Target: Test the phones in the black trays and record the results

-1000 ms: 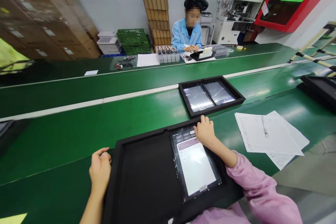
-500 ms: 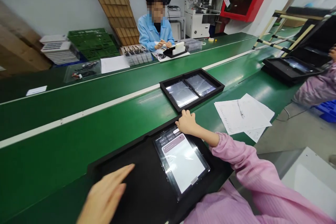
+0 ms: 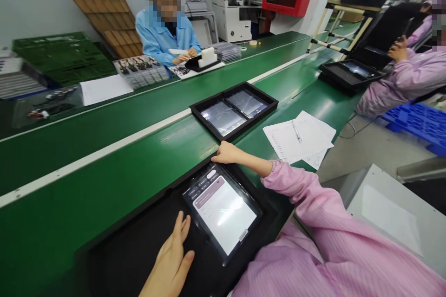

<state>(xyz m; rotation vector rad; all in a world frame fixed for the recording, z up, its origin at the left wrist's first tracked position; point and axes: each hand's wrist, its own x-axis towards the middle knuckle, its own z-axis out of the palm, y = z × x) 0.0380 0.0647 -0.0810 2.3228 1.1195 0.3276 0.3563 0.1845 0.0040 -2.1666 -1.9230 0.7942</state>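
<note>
In front of me on the green bench lies a black tray (image 3: 139, 236) with a lit tablet (image 3: 226, 213) in its right half. The tablet's screen shows a white panel under a row of dark buttons. My right hand (image 3: 228, 153) is at the tray's far rim, just past the tablet's top edge, its fingers curled over the rim. My left hand (image 3: 170, 260) hovers over the tray's bare left half, beside the tablet, fingers stretched out and thumb apart, holding nothing.
Beyond my right hand lies a second black tray (image 3: 240, 125) with two dark-screened tablets. Papers (image 3: 299, 141) with a pen lie to the right. A person in blue (image 3: 167, 32) works across the bench; another in pink (image 3: 411, 69) sits at the right by stacked trays (image 3: 348, 79).
The camera view has turned right, so the bench has slid left in the picture. My left hand has moved closer to the tablet. My right hand stays at the tray's far rim.
</note>
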